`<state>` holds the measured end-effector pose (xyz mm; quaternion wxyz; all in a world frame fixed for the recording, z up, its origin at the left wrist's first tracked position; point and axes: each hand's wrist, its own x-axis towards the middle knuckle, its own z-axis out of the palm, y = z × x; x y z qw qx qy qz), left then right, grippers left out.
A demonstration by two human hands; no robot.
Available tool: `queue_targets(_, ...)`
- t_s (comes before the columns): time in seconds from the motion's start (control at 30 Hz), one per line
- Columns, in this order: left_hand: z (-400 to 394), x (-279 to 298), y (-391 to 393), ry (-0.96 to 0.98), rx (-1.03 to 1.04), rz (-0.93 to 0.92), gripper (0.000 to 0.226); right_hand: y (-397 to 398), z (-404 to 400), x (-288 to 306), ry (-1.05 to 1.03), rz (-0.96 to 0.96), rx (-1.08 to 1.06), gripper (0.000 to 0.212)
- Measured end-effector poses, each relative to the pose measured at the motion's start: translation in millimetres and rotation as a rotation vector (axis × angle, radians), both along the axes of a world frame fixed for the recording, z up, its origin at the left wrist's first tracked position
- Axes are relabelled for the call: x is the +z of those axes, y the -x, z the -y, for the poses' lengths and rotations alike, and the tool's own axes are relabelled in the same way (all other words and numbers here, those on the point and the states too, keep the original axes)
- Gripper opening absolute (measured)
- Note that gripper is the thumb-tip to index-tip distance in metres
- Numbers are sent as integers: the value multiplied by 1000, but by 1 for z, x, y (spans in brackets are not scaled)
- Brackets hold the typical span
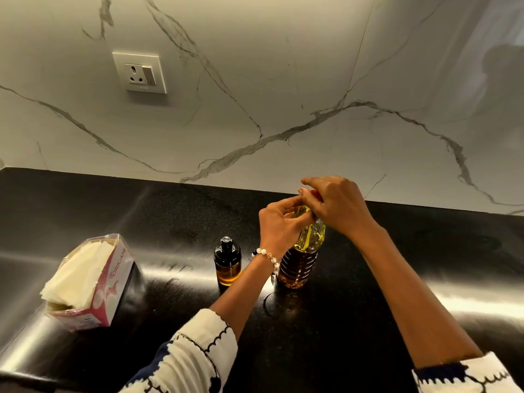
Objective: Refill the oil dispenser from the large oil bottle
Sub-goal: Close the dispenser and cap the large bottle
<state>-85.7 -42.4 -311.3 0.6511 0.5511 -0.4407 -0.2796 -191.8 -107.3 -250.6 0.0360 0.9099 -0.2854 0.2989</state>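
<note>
The large clear oil bottle stands upright on the black counter, filled with yellow oil. My left hand grips its neck and shoulder. My right hand is closed over the red cap at the top; only a sliver of the cap shows. The small oil dispenser, dark glass with a black top and a little amber oil in its base, stands just left of the bottle, untouched.
An opened pink tissue pack lies at the left of the counter. The marble backsplash carries a wall socket. A thin wire-like item lies on the counter in front of the bottle.
</note>
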Motion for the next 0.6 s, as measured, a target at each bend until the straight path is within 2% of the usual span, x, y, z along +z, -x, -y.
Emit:
queue_targets(0.1, -1, 1, 0, -13, -5, -20, 31, -2, -6, 3, -16, -24, -81, 43)
queue_targets(0.2, -3, 2, -4, -28, -31, -41, 25, 2, -9, 9, -115, -104, -89, 49)
queue_targets(0.3, -4, 3, -4, -31, -55, -81, 23, 12, -6, 19, -226, -118, 44, 37)
queue_targets(0.37, -4, 3, -2, -31, -48, -93, 26, 17, -3, 22, -219, -139, 105, 29)
queue_targets(0.6, -5, 5, 1, -30, -3, -75, 31, 11, -5, 10, -144, -50, 45, 26)
